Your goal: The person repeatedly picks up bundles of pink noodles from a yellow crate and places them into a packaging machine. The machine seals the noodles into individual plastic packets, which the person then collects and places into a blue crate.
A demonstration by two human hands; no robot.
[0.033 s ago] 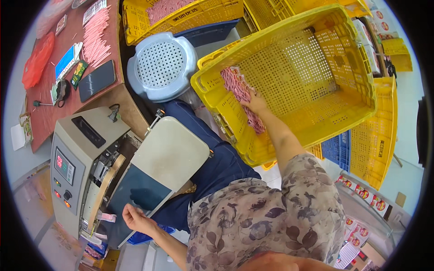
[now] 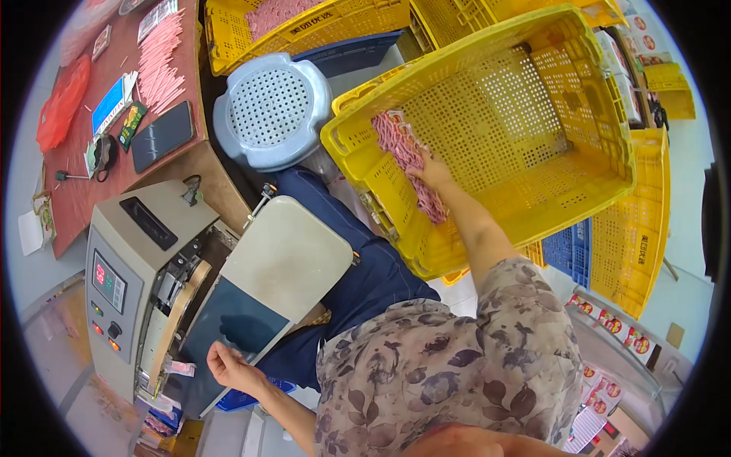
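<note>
Inside the large yellow crate (image 2: 487,228), a row of small pink bundles (image 2: 403,145) lies along the left wall. My right hand (image 2: 432,171) reaches in over them, its fingers closed against the middle of the row. My left hand (image 2: 228,367) hovers over the dark plate (image 2: 247,320) of a grey machine (image 2: 145,221), fingers curled together; what they hold, if anything, is hidden. Beside that hand, a small pink and white piece (image 2: 181,368) sticks out at the machine's tan curved band (image 2: 179,320). The machine's panel is lit.
A blue-grey plastic stool (image 2: 272,107) stands between the crate and a red-brown table (image 2: 106,186). On the table lie pink sticks (image 2: 161,65), a phone (image 2: 164,137) and a red plastic bag (image 2: 65,103). Another yellow crate (image 2: 320,29) holding pink pieces is at the back.
</note>
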